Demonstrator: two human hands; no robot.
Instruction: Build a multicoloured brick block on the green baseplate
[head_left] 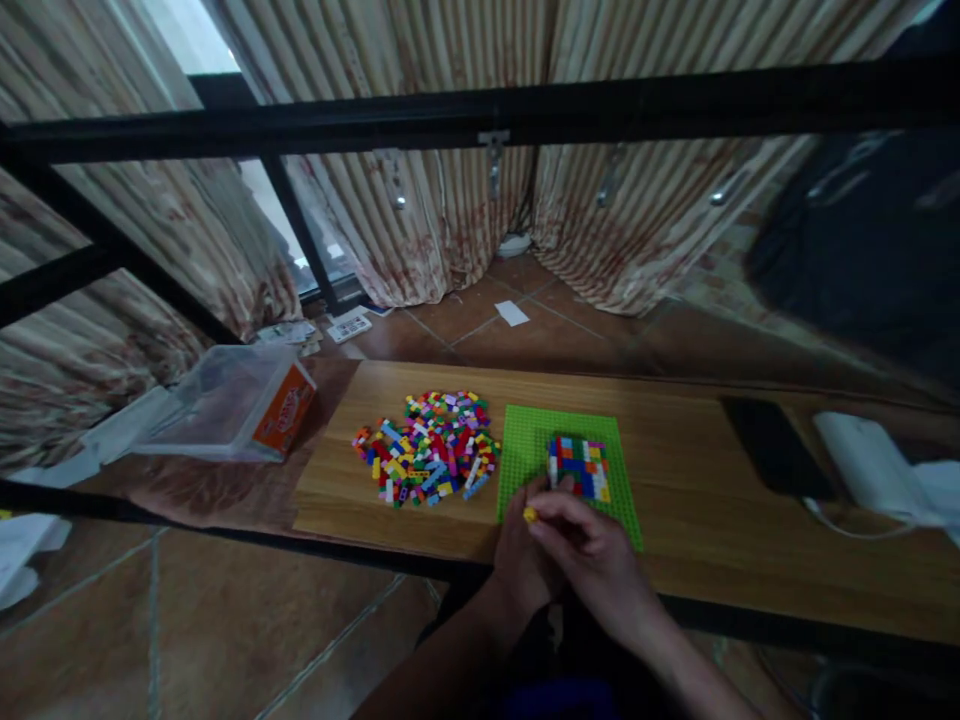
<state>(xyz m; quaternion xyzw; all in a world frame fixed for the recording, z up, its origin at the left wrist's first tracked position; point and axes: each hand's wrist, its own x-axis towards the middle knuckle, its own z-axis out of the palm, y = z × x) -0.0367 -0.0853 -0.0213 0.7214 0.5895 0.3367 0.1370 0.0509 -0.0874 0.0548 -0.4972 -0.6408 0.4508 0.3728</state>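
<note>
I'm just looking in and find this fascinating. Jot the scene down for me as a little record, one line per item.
Right hand: pinches a small yellow brick
Left hand: beside the right, at the baseplate's near edge; its grip is unclear
Green baseplate: carries a block of multicoloured bricks
Loose bricks: mixed colours, heaped left of the baseplate
Surface: wooden tabletop
Far left: clear plastic box, orange label
Right end: dark flat device, white object
Background: striped curtains
</note>
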